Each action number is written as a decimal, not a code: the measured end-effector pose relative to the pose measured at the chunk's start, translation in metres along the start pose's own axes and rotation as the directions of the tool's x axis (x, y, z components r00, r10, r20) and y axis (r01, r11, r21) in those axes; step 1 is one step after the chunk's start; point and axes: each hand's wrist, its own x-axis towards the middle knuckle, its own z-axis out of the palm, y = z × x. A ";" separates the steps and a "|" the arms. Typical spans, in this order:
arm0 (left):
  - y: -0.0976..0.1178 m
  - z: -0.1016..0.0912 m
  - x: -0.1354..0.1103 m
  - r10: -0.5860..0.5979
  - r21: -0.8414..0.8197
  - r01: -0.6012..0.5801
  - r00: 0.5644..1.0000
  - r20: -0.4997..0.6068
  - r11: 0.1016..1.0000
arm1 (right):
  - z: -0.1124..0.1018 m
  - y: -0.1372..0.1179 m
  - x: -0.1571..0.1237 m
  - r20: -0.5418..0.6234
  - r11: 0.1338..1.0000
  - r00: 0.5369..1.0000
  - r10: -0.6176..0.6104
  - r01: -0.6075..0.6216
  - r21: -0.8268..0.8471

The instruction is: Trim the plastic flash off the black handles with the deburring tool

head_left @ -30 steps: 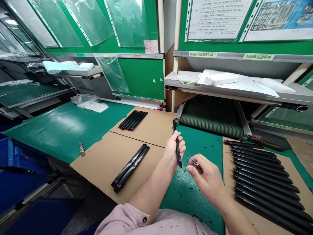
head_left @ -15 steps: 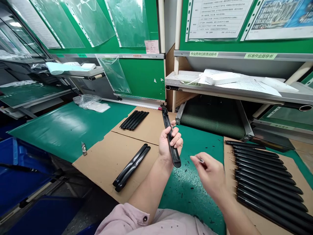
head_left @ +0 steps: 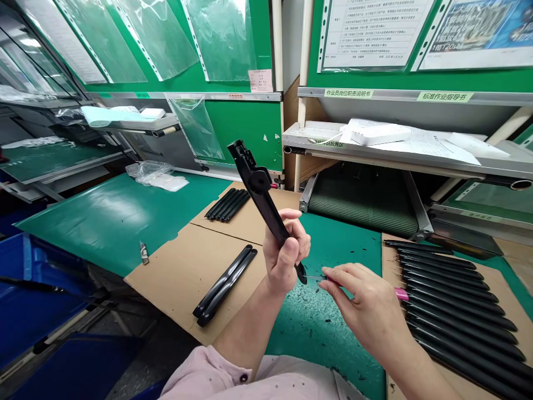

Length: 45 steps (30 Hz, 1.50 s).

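My left hand is closed around a long black plastic part, tilted with its clip-like end up and to the left. In my right hand is a slim craft knife with a pink handle end; most of the handle is hidden by the palm. Its thin blade reaches left to the lower tip of the black part, and I cannot tell whether it touches. Beneath both hands, small black shavings lie scattered on the green tabletop.
Two glossy black parts lie on cardboard at left, with several more behind. A row of black parts covers cardboard at right. A small blade-like piece sits left. A conveyor belt runs under the shelf.
The black part has been turned in my left hand, its upper end swinging left and nearer. My right hand has turned, bringing the knife blade to the part's lower tip.
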 end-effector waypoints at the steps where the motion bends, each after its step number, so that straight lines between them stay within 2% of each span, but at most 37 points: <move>1: 0.000 0.001 -0.001 0.004 0.009 -0.004 1.000 0.022 1.000 | -0.002 -0.001 0.002 -0.007 0.998 1.000 -0.020 0.020 -0.053; 4: 0.003 0.004 -0.005 -0.036 0.015 0.035 0.999 0.036 0.999 | -0.007 -0.005 0.006 -0.008 0.982 0.998 -0.059 0.056 -0.180; 8: 0.010 0.011 -0.009 -0.216 -0.023 0.215 0.975 -0.053 0.976 | -0.011 -0.005 0.009 -0.009 0.963 0.997 -0.080 0.075 -0.258; 11: 0.014 0.014 -0.009 -0.263 -0.068 0.257 0.960 -0.101 0.964 | -0.015 -0.001 0.010 0.027 0.969 0.996 -0.083 0.087 -0.232; 16: 0.011 0.011 0.002 -0.313 -0.115 0.300 0.943 -0.114 0.947 | -0.017 0.005 0.008 0.062 0.991 0.997 -0.042 0.049 -0.124; 18: 0.005 0.009 0.008 -0.372 -0.141 0.351 0.914 -0.164 0.926 | -0.015 0.005 0.005 0.061 0.993 0.998 -0.031 0.038 -0.110; 21: -0.007 0.005 0.011 -0.520 -0.174 0.491 0.823 -0.231 0.854 | -0.007 0.004 0.000 0.091 0.990 0.993 -0.073 0.083 -0.112; 24: -0.017 0.004 0.008 -0.621 -0.185 0.593 0.750 -0.225 0.784 | 0.001 0.001 0.001 0.126 0.978 0.984 -0.127 0.145 -0.153; 29: -0.019 0.007 0.003 -0.663 -0.204 0.631 0.718 -0.212 0.748 | 0.006 0.000 0.005 0.117 0.936 0.971 -0.206 0.231 -0.265; 33: -0.019 0.004 0.006 -0.667 -0.224 0.628 0.702 -0.250 0.745 | 0.005 -0.002 -0.007 0.138 0.945 0.958 -0.250 0.273 -0.181; 35: -0.020 0.001 0.007 -0.655 -0.224 0.616 0.700 -0.283 0.755 | 0.003 -0.001 -0.014 0.142 0.974 0.968 -0.206 0.217 -0.068; 37: -0.021 0.000 0.007 -0.647 -0.225 0.607 0.700 -0.303 0.762 | 0.002 0.002 -0.020 0.117 0.992 0.987 -0.112 0.105 0.065; 41: -0.023 0.002 0.006 -0.658 -0.241 0.613 0.685 -0.313 0.753 | 0.007 0.007 -0.027 -0.019 0.946 0.996 0.085 -0.074 0.317; 43: -0.024 0.004 0.005 -0.665 -0.244 0.618 0.681 -0.308 0.747 | 0.012 0.007 -0.030 -0.084 0.923 0.986 0.146 -0.105 0.371; 45: -0.024 0.005 0.004 -0.669 -0.246 0.622 0.681 -0.299 0.743 | 0.016 0.005 -0.031 -0.149 0.930 0.977 0.155 -0.094 0.354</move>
